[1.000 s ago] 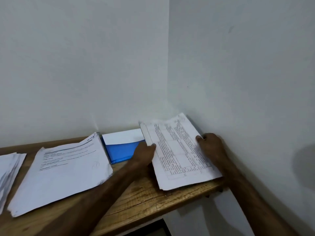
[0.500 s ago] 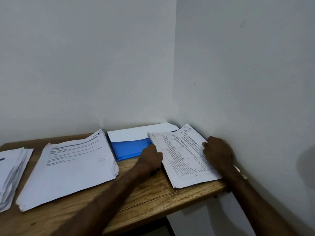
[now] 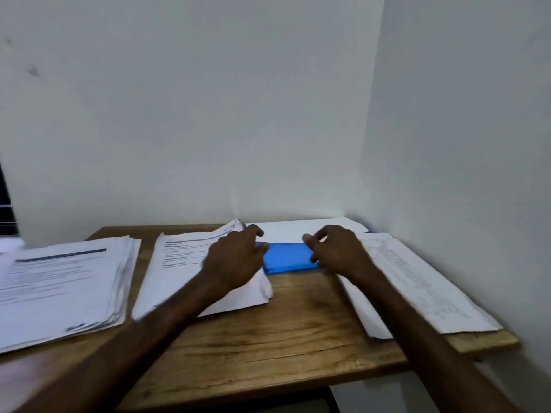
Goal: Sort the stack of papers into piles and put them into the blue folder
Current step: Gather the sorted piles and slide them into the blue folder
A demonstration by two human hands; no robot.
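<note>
The blue folder [image 3: 287, 257] lies at the back of the wooden table [image 3: 283, 350], with a white sheet [image 3: 298, 231] on its far part. My left hand [image 3: 235, 257] is at the folder's left edge, over the middle paper pile [image 3: 185, 263]. My right hand [image 3: 334, 248] is at the folder's right edge, fingers loosely curled. Neither hand visibly holds anything. A pile with a printed table [image 3: 417, 281] lies on the right by the wall. A thick third pile [image 3: 62, 281] lies at the left.
Two white walls meet in a corner right behind the folder. The right pile hangs slightly over the table's right end. Bare wood lies between my forearms toward the front edge. A dark window edge [image 3: 6, 204] shows at the far left.
Both hands let go of the pile with the printed table, which now lies flat on the right, and moved left to the two sides of the blue folder. The view shifted left.
</note>
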